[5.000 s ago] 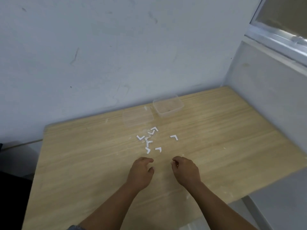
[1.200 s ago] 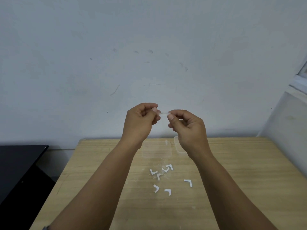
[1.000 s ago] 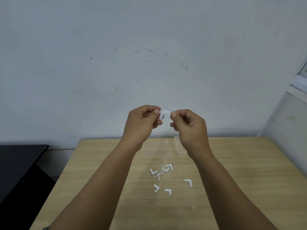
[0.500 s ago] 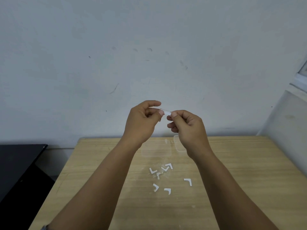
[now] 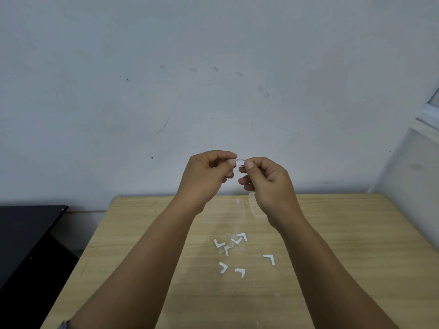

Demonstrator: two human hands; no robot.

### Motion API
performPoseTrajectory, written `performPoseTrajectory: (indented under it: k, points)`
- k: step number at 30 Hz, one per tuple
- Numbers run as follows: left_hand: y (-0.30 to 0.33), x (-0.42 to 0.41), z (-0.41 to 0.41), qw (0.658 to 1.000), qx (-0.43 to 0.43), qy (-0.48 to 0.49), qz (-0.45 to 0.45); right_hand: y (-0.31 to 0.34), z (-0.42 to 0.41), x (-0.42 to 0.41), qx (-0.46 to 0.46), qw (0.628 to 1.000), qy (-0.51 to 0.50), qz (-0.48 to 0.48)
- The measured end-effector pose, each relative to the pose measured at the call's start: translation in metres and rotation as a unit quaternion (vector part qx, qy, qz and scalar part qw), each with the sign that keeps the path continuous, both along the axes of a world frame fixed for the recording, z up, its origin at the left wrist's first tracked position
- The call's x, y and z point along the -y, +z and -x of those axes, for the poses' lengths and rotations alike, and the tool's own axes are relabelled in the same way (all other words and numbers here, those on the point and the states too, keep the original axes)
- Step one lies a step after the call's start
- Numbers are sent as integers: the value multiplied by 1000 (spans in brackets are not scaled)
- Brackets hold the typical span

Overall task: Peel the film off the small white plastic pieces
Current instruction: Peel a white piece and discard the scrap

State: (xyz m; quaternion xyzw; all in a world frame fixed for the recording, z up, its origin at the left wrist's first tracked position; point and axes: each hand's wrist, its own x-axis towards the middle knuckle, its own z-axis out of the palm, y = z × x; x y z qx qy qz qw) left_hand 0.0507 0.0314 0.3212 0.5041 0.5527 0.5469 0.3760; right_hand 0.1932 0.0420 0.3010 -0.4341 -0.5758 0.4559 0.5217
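Note:
I hold one small white plastic piece (image 5: 239, 161) up in front of the wall, above the table. My left hand (image 5: 207, 174) pinches its left end between thumb and forefinger. My right hand (image 5: 266, 179) pinches its right end the same way. Whether any film is lifted from it I cannot tell. Several more white L-shaped pieces (image 5: 237, 241) lie scattered on the wooden table (image 5: 344, 245) below my forearms, with single ones at the right (image 5: 269, 259) and nearer me (image 5: 240, 272).
A clear plastic lid (image 5: 223, 214) lies flat at the table's back edge. A clear container (image 5: 255, 207) beside it is partly hidden by my right wrist. A black surface (image 5: 26, 231) stands left of the table. The wall is close behind.
Five seconds ago both hands were down at the table by the pieces; since then they have risen with one piece. Over the last second the hands closed in slightly on the piece.

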Motion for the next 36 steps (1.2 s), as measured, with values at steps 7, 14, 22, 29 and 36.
performPoseTrajectory:
  k: [7, 14, 22, 29, 36]
  points:
    - [0, 2, -2, 999, 22, -40, 12, 4, -2, 2, -4, 1000, 3, -7]
    - [-1, 2, -4, 999, 34, -26, 17, 4, -2, 4, -7, 1000, -1, -6]
    - [-4, -1, -9, 972, 229, 2, 55, -3, -1, 3, -14, 1000, -1, 0]
    - [-14, 1, -13, 986, 140, -9, 88, -2, -2, 0, -37, 999, -34, -15]
    - [-17, 3, -15, 996, 55, -5, 73, -1, -3, 1, -41, 998, -41, -10]
